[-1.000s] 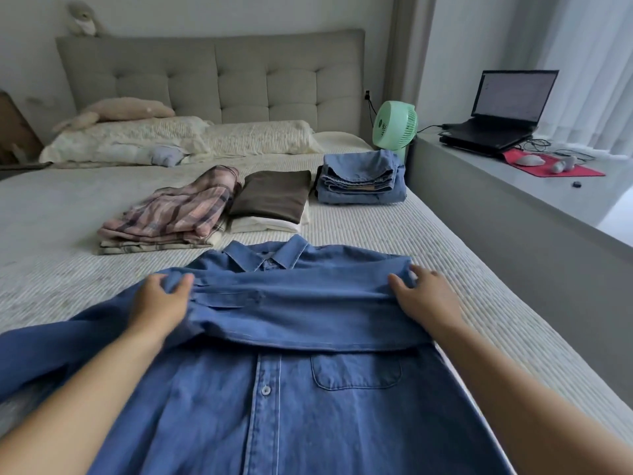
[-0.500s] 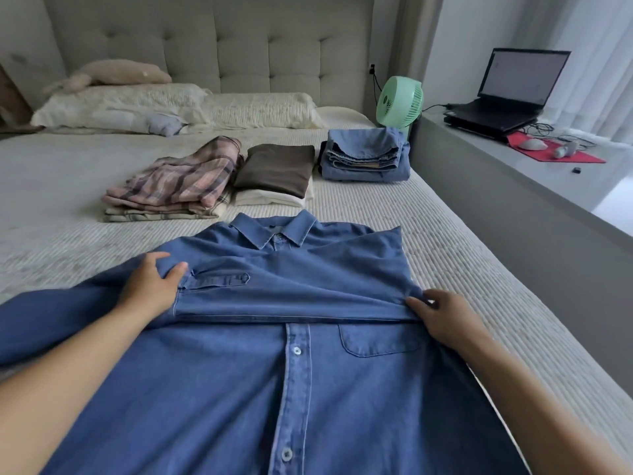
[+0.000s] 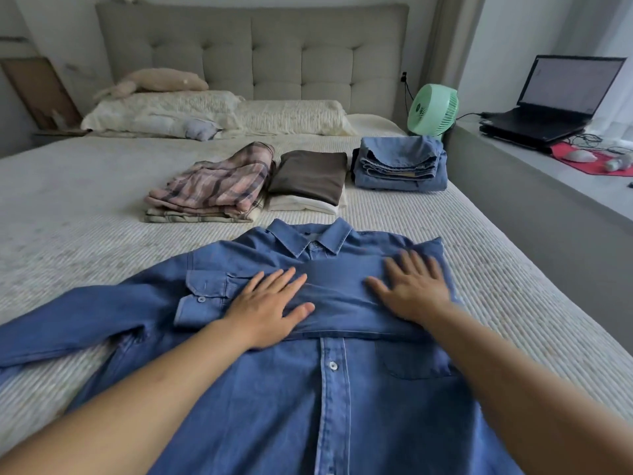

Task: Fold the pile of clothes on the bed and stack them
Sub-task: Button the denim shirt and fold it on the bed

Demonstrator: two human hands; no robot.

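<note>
A blue denim shirt (image 3: 329, 389) lies face up on the bed (image 3: 85, 207), collar away from me. One sleeve is folded across its chest, cuff at the left. My left hand (image 3: 270, 306) lies flat on that folded sleeve with fingers spread. My right hand (image 3: 411, 289) presses flat on the same sleeve near the right shoulder. The other sleeve stretches out to the left. Beyond the collar stand three folded stacks: plaid clothes (image 3: 212, 186), a brown top on a cream one (image 3: 308, 176), and folded jeans (image 3: 400, 166).
Pillows (image 3: 219, 111) and a plush toy lie against the grey headboard. A green fan (image 3: 433, 109) stands at the bed's far right corner. A grey ledge (image 3: 548, 186) runs along the right side with a laptop (image 3: 555, 97) and a red mat.
Both hands let go of the folded sleeve's ends and moved inward, now lying flat on it with straight fingers. The camera tilted slightly.
</note>
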